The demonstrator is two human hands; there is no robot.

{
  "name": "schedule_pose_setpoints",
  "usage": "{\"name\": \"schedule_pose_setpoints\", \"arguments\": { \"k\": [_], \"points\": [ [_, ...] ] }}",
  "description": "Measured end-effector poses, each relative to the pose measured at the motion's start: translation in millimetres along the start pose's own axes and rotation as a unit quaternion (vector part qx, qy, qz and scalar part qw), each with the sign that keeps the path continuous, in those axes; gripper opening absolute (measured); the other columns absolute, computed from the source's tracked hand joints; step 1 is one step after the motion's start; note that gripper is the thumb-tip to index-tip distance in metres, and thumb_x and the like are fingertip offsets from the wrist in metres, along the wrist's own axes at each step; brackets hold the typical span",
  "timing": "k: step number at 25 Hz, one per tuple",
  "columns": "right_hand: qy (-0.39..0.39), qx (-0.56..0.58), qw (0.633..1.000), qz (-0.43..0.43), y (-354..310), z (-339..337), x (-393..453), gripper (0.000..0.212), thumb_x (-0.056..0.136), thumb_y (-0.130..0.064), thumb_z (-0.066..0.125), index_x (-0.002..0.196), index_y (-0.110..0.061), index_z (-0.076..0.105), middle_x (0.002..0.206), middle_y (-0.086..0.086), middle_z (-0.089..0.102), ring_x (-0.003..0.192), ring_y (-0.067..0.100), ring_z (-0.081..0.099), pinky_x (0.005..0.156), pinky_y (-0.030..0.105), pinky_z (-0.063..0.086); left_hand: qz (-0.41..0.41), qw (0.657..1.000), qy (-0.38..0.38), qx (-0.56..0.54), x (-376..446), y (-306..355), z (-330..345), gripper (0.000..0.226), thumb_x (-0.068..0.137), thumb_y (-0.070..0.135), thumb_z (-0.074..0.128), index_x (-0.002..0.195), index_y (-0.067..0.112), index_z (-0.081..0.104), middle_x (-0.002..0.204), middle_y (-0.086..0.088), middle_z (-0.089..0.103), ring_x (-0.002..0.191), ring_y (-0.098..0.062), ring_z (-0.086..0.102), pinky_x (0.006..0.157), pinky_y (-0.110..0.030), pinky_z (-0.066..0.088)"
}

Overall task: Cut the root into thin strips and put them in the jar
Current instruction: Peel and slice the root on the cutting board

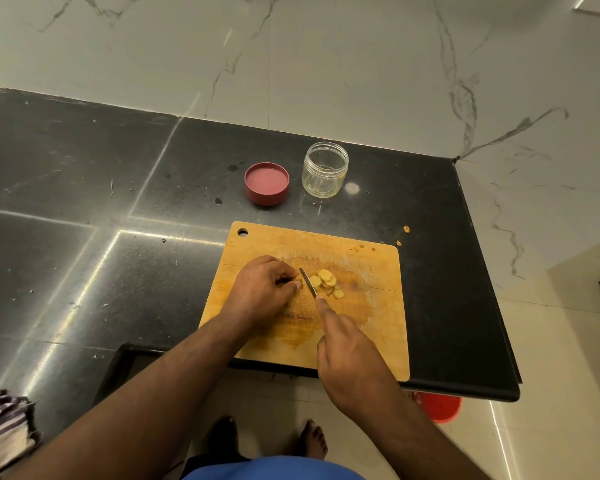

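Note:
On the wooden cutting board point(368, 327) lie several pale yellow round slices of the root point(326, 282). My left hand point(260, 292) has its fingers curled over the remaining piece of root, which is almost hidden under the fingertips. My right hand point(350, 358) grips the knife handle, index finger stretched along the back of the knife point(308, 282). The blade stands between my left fingertips and the cut slices. The clear jar point(325, 169) stands open beyond the board, with a few yellow bits at its bottom.
A dark red lid point(266, 183) lies upside down left of the jar on the black counter point(84, 202). Small scraps point(407, 229) lie near the board's far right corner. A red bucket point(439, 407) sits on the floor under the counter edge. Striped cloth point(0, 424) at the lower left.

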State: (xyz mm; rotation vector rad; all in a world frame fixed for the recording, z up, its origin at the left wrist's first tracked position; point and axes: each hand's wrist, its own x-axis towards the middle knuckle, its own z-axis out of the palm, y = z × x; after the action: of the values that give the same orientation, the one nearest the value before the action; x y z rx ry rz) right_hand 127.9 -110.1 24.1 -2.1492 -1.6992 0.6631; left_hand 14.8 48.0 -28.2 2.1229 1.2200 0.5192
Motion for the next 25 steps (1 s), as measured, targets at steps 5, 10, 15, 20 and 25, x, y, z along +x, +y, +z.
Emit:
{"name": "schedule_pose_setpoints", "arguments": {
  "k": [5,10,15,20,25],
  "points": [
    [-0.025,-0.009,1.000,0.013,-5,2,1,0.058,0.104,-0.023,0.031,0.157,-0.028,0.008,0.120,-0.002,0.046,0.088,0.013,0.051,0.072,0.025,0.042,0.002,1.000,0.000,0.002,0,0,1,0.022,0.089,0.027,0.072,0.109,0.018,0.077,0.103,0.007,0.067,0.095,-0.006,0.056,0.079,-0.019,0.045],
    [-0.048,-0.006,0.999,0.021,-5,2,10,0.060,0.102,-0.019,0.031,0.157,-0.027,0.007,0.122,0.001,0.046,0.093,0.016,0.049,0.076,0.027,0.042,0.003,1.000,0.000,-0.001,0,-1,2,0.021,0.090,0.027,0.072,0.109,0.019,0.077,0.102,0.008,0.066,0.095,-0.006,0.057,0.079,-0.019,0.046],
    [-0.056,-0.014,0.998,0.021,-7,1,8,0.060,0.102,-0.019,0.030,0.157,-0.027,0.006,0.121,0.001,0.046,0.090,0.015,0.048,0.073,0.025,0.037,0.004,1.000,0.001,0.001,1,0,1,0.018,0.089,0.027,0.073,0.104,0.019,0.078,0.098,0.008,0.067,0.095,-0.006,0.057,0.082,-0.025,0.049],
    [-0.055,-0.009,0.998,0.022,-4,5,19,0.060,0.102,-0.018,0.032,0.157,-0.025,0.009,0.122,0.002,0.047,0.089,0.013,0.042,0.075,0.025,0.037,0.003,1.000,-0.005,0.003,1,1,0,0.018,0.088,0.027,0.074,0.104,0.019,0.078,0.097,0.010,0.066,0.096,-0.008,0.057,0.084,-0.027,0.050],
    [-0.036,0.024,0.999,0.028,1,10,-6,0.059,0.104,-0.021,0.032,0.157,-0.029,0.009,0.134,-0.002,0.046,0.101,0.011,0.051,0.085,0.025,0.046,-0.002,1.000,-0.005,0.005,0,2,-2,0.020,0.090,0.029,0.073,0.106,0.019,0.076,0.097,0.012,0.062,0.096,-0.008,0.057,0.085,-0.027,0.051]
  ]
}}
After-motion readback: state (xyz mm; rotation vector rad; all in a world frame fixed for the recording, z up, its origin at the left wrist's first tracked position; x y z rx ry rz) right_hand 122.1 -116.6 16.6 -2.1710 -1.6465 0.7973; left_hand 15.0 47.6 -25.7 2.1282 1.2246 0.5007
